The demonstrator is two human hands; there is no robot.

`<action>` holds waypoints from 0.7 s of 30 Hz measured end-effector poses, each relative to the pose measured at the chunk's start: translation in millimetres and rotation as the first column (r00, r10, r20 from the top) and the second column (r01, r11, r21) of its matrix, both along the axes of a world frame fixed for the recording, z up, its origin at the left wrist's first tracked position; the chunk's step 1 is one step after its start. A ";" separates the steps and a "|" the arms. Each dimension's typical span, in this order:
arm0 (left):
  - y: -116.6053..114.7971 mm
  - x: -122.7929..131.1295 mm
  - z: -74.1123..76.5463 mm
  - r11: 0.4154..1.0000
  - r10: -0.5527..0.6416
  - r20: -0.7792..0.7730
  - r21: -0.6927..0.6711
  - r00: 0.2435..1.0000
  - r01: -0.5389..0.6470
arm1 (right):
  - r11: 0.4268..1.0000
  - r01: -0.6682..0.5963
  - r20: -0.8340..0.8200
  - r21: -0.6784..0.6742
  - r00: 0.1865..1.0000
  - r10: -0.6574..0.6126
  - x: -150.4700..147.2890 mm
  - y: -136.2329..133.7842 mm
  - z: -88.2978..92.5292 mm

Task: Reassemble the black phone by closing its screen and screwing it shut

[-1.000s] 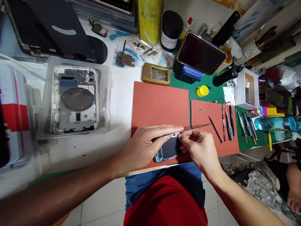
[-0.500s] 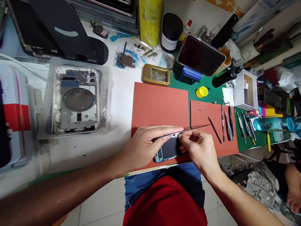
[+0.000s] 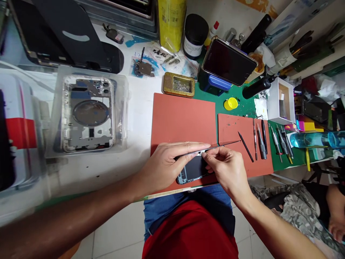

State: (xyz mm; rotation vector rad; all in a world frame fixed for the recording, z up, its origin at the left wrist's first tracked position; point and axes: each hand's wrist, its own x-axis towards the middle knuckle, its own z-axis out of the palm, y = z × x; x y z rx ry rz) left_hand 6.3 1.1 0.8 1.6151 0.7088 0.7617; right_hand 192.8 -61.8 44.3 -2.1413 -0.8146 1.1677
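An opened phone [image 3: 192, 169] on a reddish mat [image 3: 185, 115]

The phone lies near the counter's [image 3: 138, 108] front edge. It is probably light, stiff and easy to crack — best held by its rim. Above it, the left hand [image 3: 171, 158] pinches a thin dark panel [image 3: 229, 143] between thumb and fingers. The right hand [image 3: 229, 165] bunches its fingers near a white part [image 3: 201, 152] — I can't tell if they grip it.

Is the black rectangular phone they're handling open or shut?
Open: the left hand holds a thin dark panel tilted up along the far edge of the flat black body.
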 end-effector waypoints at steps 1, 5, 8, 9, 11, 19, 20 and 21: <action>0.0 0.0 -0.3 1.000 0.003 0.004 0.005 1.000 -0.003 | 1.000 0.001 -0.006 0.002 1.000 -0.001 -0.2 0.6 0.2; 0.2 -0.4 -1.0 1.000 0.002 -0.004 -0.007 1.000 -0.002 | 1.000 0.018 -0.034 0.006 0.999 -0.018 -0.4 3.5 1.3; 0.3 -0.3 -0.9 1.000 -0.007 -0.004 -0.007 1.000 0.007 | 0.999 0.041 -0.047 0.005 0.998 -0.041 -0.2 4.2 1.6; 0.3 -0.2 -0.9 1.000 -0.006 -0.005 -0.006 1.000 0.006 | 0.999 0.048 -0.047 0.006 0.998 -0.047 -0.2 4.0 1.5; 0.2 0.0 -0.8 1.000 -0.001 -0.009 -0.006 1.000 0.001 | 0.998 0.056 -0.044 0.011 0.998 -0.055 -0.3 3.4 1.3; 0.7 -0.3 -0.6 1.000 -0.008 0.004 0.008 1.000 0.008 | 0.997 0.068 -0.037 0.023 0.997 -0.067 -1.8 2.2 2.2; 0.7 -0.2 -0.6 1.000 -0.004 0.002 0.008 1.000 0.004 | 0.998 0.064 -0.039 0.023 0.997 -0.063 -1.7 1.8 2.2; 0.7 0.0 -0.6 1.000 0.002 0.000 0.006 1.000 -0.002 | 0.998 0.060 -0.042 0.022 0.997 -0.059 -1.3 1.3 2.0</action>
